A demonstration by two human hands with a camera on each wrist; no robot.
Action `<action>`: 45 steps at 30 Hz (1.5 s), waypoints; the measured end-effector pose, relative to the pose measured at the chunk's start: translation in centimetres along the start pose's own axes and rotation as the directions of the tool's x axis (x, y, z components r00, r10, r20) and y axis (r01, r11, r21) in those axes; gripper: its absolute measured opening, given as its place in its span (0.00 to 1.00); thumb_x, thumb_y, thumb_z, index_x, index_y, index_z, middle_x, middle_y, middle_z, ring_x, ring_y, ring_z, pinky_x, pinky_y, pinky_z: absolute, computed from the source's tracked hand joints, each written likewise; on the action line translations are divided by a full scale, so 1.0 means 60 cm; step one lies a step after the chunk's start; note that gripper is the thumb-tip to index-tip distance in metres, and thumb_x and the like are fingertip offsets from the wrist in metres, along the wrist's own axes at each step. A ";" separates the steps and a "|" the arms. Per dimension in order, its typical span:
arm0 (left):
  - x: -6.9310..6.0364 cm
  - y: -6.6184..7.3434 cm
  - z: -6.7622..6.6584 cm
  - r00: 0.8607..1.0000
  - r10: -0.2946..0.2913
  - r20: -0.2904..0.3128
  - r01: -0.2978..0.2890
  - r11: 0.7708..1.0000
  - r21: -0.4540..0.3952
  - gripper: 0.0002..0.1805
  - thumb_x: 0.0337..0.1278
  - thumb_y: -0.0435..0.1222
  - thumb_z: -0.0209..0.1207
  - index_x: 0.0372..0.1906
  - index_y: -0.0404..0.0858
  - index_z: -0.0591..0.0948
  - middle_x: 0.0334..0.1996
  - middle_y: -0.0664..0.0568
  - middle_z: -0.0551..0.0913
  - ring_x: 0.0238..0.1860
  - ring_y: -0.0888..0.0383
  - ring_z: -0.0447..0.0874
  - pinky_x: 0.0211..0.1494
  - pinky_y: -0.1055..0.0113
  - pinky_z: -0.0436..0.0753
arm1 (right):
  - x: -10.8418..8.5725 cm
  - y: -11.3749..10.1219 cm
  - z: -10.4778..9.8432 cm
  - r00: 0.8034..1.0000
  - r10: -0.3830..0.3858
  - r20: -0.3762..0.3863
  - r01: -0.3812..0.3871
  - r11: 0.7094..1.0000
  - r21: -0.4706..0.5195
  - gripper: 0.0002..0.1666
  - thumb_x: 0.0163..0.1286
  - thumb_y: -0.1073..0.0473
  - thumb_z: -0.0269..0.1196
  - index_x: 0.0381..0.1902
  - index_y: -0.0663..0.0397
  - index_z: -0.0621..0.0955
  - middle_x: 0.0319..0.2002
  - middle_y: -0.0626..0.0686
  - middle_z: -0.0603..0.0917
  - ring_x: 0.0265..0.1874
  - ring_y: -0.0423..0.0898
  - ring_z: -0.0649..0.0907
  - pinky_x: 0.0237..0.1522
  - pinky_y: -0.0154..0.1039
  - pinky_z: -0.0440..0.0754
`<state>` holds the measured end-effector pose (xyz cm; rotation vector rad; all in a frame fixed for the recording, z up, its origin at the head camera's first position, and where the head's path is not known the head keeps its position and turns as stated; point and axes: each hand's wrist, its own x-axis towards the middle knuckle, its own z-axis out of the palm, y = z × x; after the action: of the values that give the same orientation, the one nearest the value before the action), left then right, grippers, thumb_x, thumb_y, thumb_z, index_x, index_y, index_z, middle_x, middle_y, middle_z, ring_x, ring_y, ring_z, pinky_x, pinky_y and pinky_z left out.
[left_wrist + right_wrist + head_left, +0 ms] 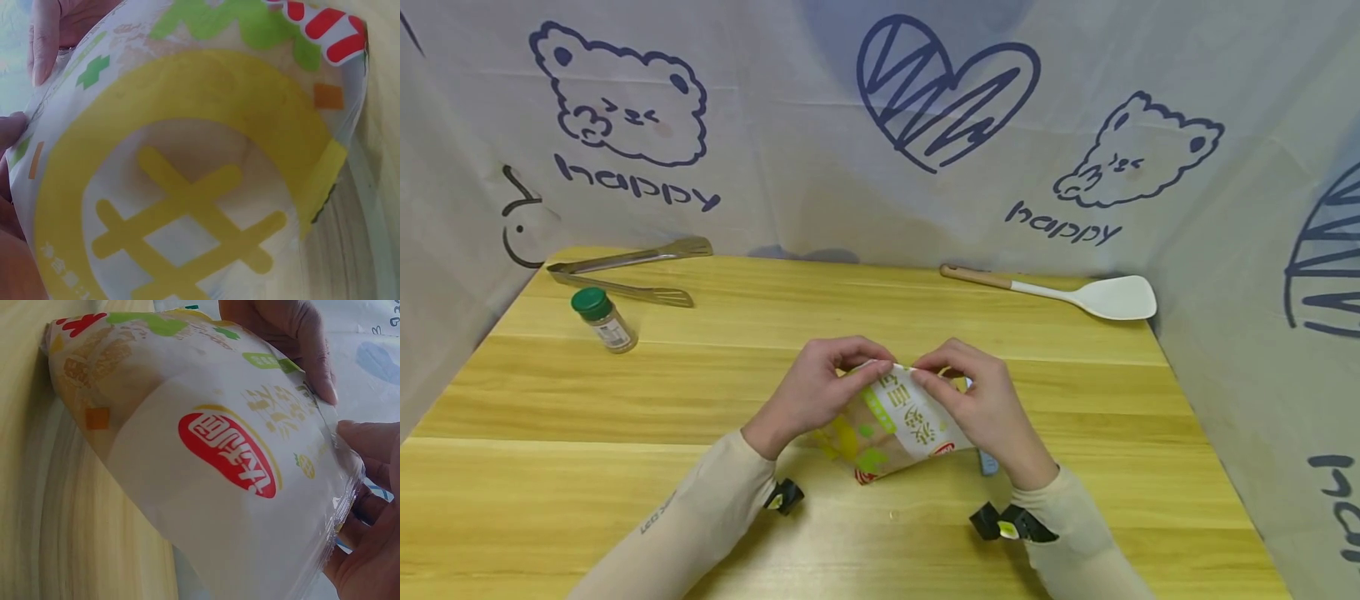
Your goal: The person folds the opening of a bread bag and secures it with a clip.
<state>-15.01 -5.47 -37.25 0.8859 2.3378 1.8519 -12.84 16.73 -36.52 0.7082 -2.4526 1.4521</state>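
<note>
A printed plastic bread packet (880, 429), white and clear with yellow, green and red marks, is held tilted just above the middle of the wooden table. My left hand (816, 387) pinches its upper edge between thumb and fingers. Close beside it, my right hand (985, 404) pinches the same edge, thumb toward me. The right wrist view shows both thumbs near each other at the crimped edge of the packet (187, 506). Brownish bread shows through its clear part. In the left wrist view the packet (187, 87) fills most of the picture and hides much of the fingers.
Metal tongs (625, 289) lie spread at the back left, with a green-capped seasoning jar (606, 321) in front. A white spatula (1108, 297) with a wooden handle lies at the back right. Partly hidden beneath my right hand is a light blue object (988, 463).
</note>
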 end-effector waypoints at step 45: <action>0.005 -0.006 -0.004 1.000 -0.002 0.004 0.001 0.998 0.061 0.07 0.67 0.33 0.60 0.43 0.34 0.86 0.35 0.52 0.87 0.32 0.61 0.85 0.34 0.65 0.82 | -0.039 0.034 -0.047 0.996 0.088 -0.018 -0.089 0.992 -0.091 0.11 0.69 0.63 0.65 0.49 0.53 0.85 0.47 0.43 0.83 0.46 0.45 0.80 0.46 0.42 0.78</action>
<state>-15.49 -5.61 -37.39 0.8928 2.4037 1.7854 -12.04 20.70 -37.62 0.5758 -2.5510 1.3586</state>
